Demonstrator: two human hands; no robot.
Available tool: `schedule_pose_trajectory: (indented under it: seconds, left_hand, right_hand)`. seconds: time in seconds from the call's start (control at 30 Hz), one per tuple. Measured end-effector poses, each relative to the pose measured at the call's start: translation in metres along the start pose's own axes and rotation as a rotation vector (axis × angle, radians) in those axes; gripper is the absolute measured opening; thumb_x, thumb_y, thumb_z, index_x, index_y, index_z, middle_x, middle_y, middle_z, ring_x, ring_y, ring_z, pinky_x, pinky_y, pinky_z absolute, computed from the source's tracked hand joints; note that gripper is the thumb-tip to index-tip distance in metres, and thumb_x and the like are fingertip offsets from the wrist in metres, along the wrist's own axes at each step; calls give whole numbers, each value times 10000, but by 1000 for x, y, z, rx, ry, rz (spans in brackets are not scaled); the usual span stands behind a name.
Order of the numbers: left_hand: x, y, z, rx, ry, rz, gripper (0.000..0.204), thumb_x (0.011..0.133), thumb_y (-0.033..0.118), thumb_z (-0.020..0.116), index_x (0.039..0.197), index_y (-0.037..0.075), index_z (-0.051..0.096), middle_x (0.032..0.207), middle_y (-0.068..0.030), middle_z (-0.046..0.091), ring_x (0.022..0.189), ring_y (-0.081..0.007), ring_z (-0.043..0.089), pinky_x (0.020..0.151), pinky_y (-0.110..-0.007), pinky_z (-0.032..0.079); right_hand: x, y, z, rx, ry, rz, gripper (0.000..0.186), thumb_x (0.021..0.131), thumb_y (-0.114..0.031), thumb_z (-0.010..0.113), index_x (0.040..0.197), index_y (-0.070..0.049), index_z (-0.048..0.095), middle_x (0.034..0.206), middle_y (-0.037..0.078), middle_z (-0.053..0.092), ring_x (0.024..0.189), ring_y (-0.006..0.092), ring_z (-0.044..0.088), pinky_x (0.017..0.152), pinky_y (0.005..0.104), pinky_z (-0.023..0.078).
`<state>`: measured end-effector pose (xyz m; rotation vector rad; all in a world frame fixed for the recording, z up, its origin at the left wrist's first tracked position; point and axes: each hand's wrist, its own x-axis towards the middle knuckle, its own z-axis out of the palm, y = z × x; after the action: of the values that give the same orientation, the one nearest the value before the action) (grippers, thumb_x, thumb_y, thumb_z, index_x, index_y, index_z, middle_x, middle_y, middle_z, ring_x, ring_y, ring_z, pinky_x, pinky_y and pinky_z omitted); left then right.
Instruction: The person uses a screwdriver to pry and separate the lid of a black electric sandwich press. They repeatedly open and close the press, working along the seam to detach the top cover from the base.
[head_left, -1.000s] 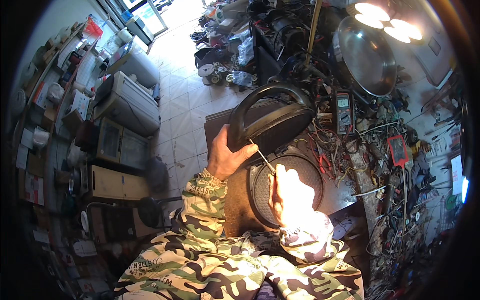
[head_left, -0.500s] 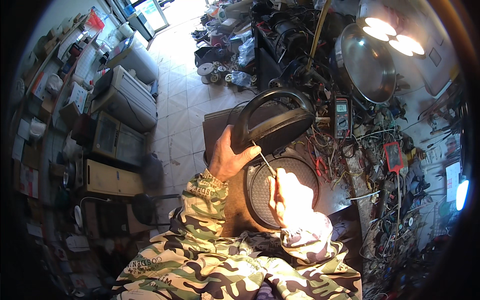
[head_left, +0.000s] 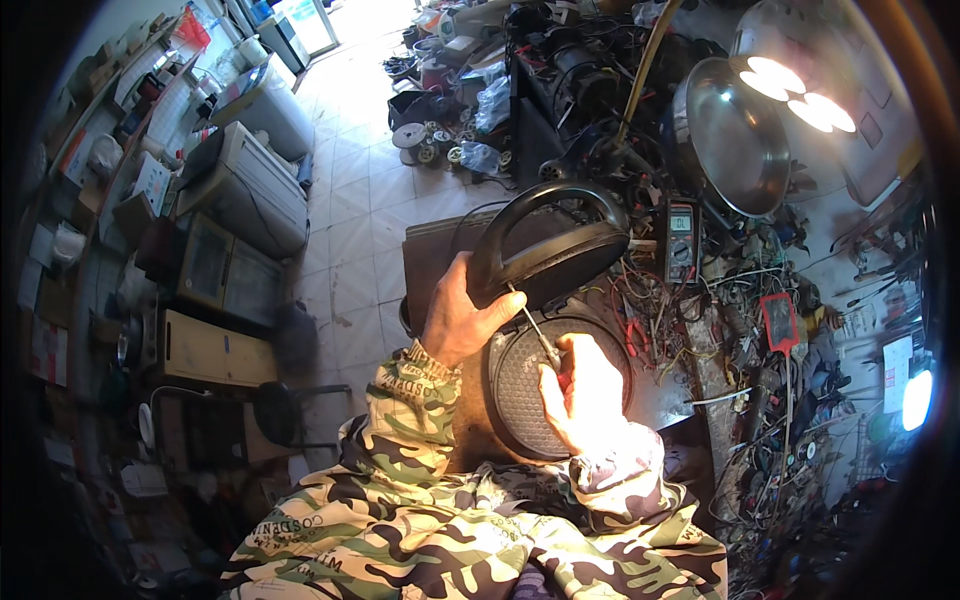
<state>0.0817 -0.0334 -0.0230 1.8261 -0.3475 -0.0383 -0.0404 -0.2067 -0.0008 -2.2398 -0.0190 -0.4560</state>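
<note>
My left hand (head_left: 460, 320) grips the left end of a black, raised appliance lid (head_left: 565, 255), which has an arched handle, with the thumb near its lower edge. My right hand (head_left: 585, 390), washed out by bright light, is closed on a thin screwdriver (head_left: 538, 335). The screwdriver's shaft runs up to the lid's underside beside my left thumb; whether its tip sits in a screw is too small to tell. Below the lid, the round appliance base (head_left: 522, 400) with a honeycomb-patterned plate rests on the brown worktop (head_left: 470, 430), partly hidden by my right hand.
A multimeter (head_left: 680, 250), red-handled pliers (head_left: 634, 338) and tangled wires crowd the right, with a red paddle-shaped object (head_left: 776, 318). A steel pan (head_left: 730, 135) and lit lamp (head_left: 800, 95) are behind. Appliances (head_left: 240, 180) and shelves line the left; tiled floor (head_left: 340, 240) lies between.
My right hand has shifted slightly, its fingers now bent differently around the screwdriver, exposing more of the handle. My left hand still holds the lid. The whole view has moved a little.
</note>
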Motion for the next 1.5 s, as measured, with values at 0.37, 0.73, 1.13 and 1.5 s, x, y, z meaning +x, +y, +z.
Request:
schedule_pose_trajectory:
  seconds: [0.37,0.73,1.13,1.5]
  left_hand:
    - [2,10,10,-35,57,-52,504,782,290,831,1089,-18,576,951,-133,669,882,-238,639,816,-386,519]
    - [5,7,3,-26,128,-59,467,774,274,817,1068,-8,589,931,-110,671,873,-221,637,811,-378,518]
    - [1,11,0,-36,141,-78,471,779,276,820,1072,-13,591,936,-120,680,873,-220,640,807,-372,520]
    - [5,11,7,-71,131,-107,469,784,285,821,1060,-13,587,936,-122,677,876,-216,637,808,-372,517]
  right_hand:
    - [4,3,-3,-100,-94,-59,183,902,-106,728,1045,-9,669,768,118,638,608,231,616,540,315,467]
    - [1,11,13,643,-131,326,328,874,-106,714,1180,5,673,910,139,693,750,202,674,675,310,529]
    - [-11,-1,15,-310,-59,-203,527,839,18,685,1350,-93,618,887,109,650,663,253,629,548,367,512]
    - [9,-11,-5,1033,-212,829,366,939,-70,651,1289,32,632,862,53,679,673,85,587,636,225,493]
